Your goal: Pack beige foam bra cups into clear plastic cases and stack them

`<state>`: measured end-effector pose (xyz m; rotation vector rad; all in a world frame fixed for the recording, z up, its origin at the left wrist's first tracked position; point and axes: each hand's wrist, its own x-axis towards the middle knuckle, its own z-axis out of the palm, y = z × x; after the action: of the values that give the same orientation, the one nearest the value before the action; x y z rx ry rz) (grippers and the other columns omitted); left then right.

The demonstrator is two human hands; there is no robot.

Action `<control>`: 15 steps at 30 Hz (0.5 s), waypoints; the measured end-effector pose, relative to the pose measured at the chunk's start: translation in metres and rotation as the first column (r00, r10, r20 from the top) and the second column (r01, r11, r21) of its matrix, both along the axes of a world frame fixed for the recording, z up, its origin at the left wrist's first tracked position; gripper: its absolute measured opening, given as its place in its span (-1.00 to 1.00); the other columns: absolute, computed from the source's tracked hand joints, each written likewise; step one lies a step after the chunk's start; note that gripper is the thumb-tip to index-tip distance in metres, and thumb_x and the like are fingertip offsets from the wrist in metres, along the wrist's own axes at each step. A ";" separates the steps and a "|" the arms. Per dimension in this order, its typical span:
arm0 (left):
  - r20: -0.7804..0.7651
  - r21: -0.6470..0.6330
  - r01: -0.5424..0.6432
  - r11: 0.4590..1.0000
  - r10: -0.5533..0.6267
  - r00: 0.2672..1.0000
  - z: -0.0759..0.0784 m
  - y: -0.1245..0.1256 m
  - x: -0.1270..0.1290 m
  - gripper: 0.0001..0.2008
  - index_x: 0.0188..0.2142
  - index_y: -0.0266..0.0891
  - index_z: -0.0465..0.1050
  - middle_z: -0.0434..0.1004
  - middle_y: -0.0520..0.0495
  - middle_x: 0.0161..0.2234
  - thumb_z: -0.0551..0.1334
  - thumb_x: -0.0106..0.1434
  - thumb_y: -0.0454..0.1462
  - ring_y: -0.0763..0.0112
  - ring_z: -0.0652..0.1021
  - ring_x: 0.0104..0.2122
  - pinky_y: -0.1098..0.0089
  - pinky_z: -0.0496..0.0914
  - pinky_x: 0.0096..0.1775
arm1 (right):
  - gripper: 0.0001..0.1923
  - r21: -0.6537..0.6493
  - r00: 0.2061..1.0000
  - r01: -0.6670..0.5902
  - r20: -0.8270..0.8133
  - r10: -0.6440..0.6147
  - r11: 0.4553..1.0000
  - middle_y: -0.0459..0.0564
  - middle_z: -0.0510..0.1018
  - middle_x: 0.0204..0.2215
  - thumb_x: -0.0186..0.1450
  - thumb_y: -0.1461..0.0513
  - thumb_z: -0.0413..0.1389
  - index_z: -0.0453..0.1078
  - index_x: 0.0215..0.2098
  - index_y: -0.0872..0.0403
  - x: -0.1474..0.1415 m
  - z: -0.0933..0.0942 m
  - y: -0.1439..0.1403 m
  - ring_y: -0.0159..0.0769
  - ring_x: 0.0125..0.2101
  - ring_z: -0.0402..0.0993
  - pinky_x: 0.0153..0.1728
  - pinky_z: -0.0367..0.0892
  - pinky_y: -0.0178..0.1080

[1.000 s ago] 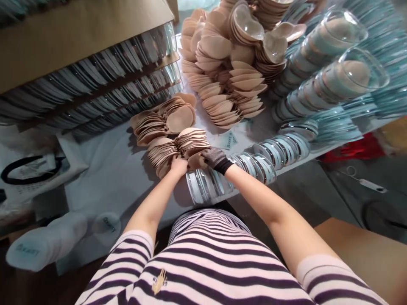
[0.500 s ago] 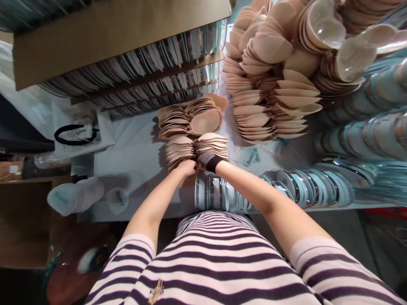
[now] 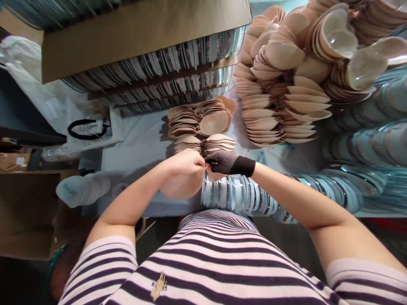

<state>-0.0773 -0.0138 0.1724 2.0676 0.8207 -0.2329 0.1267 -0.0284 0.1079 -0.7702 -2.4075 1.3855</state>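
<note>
Our left hand (image 3: 187, 161) and gloved right hand (image 3: 221, 162) pinch a cup pair (image 3: 181, 186) mid-join above the table (image 3: 127, 156) toward its near edge, presumably because its halves meet there. Matching stacks (image 3: 220, 143) lie just beyond, likely nested to save room. Lettering on white discs (image 3: 83, 189) by the near left corner is too blurred to read.

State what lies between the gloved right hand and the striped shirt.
In the head view: part of a beige cup, then a row of clear packs.
</note>
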 end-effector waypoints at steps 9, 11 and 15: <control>0.218 -0.826 0.001 0.564 0.318 0.923 -0.045 -0.075 0.009 -0.69 -0.38 -0.30 0.65 0.65 -0.11 -0.35 0.41 0.10 -0.06 0.33 0.57 -0.29 0.38 0.42 -0.14 | -0.73 -0.367 0.972 -0.235 -0.113 0.208 0.900 0.04 0.68 -0.33 0.30 0.14 0.20 0.59 -0.19 0.19 0.027 0.018 -0.048 -0.33 -0.36 0.53 -0.25 0.41 -0.33; 0.213 -0.884 0.025 0.467 0.355 0.910 -0.055 -0.093 0.014 -0.66 -0.38 -0.31 0.64 0.65 -0.13 -0.33 0.45 0.05 -0.05 0.33 0.58 -0.29 0.36 0.43 -0.12 | -0.68 -0.442 0.956 -0.292 -0.158 0.247 0.848 0.05 0.67 -0.35 0.32 0.08 0.19 0.59 -0.22 0.20 0.028 0.024 -0.055 -0.32 -0.35 0.53 -0.23 0.41 -0.33; 0.094 -0.960 -0.031 0.279 0.424 0.901 -0.067 -0.114 0.005 -0.64 -0.32 -0.29 0.61 0.65 -0.14 -0.30 0.48 0.03 -0.05 0.30 0.61 -0.26 0.31 0.45 -0.09 | -0.68 -0.413 0.960 -0.279 -0.126 0.249 0.867 0.05 0.68 -0.32 0.33 0.08 0.17 0.59 -0.22 0.18 0.032 0.043 -0.067 -0.32 -0.33 0.54 -0.22 0.39 -0.34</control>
<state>-0.0724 -0.1282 0.1058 0.7525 0.5198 -0.1275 0.1590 -0.0950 0.1513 -0.4766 -2.2425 2.0593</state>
